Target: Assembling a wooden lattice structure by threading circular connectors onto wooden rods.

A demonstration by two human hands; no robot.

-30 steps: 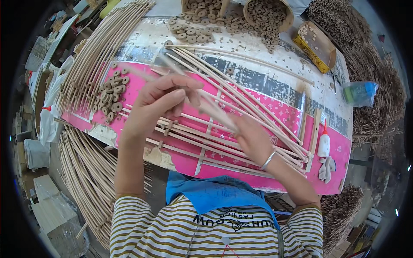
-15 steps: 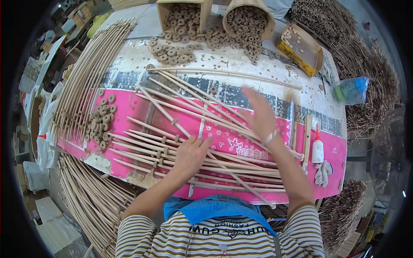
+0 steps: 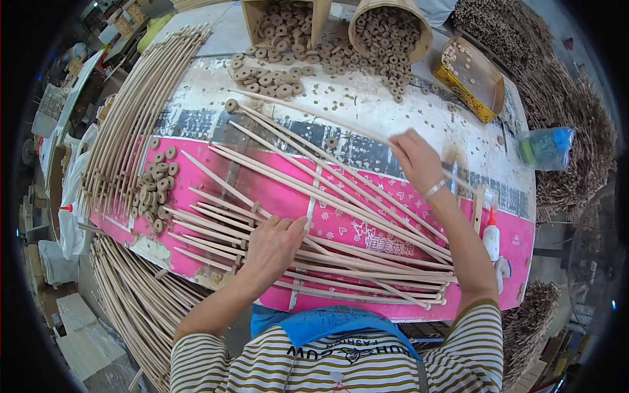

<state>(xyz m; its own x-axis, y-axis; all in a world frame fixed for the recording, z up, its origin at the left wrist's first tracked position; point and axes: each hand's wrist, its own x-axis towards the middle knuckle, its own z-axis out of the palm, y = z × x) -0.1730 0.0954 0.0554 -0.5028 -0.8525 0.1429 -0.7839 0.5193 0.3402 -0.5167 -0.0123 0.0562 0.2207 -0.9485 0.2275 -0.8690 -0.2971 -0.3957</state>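
My left hand (image 3: 274,247) is closed around a slanting wooden rod (image 3: 216,175), above a bundle of similar rods (image 3: 367,268). A wooden ring (image 3: 256,207) sits on that rod just beyond my fingers. Several bundled rods carry rings too, near their pointed left ends; small knobs tip the right ends. Farther up, my right hand (image 3: 419,160) is closed on another long rod (image 3: 314,116), which slants from upper left to lower right. Several bare rods (image 3: 341,171) lie between the two hands, across the pink cover.
Loose rings (image 3: 154,187) are piled at the left. More spill from a wooden box (image 3: 321,23) and a round tub (image 3: 426,46). A yellow carton (image 3: 465,92), a glue bottle (image 3: 491,239) and a bagged bottle (image 3: 547,147) stand at the right. Ringed rods (image 3: 141,111) lie at the far left.
My right hand was open and blurred above the rods; now it grips the topmost rod, which has tilted. My left hand and its rod have shifted left.
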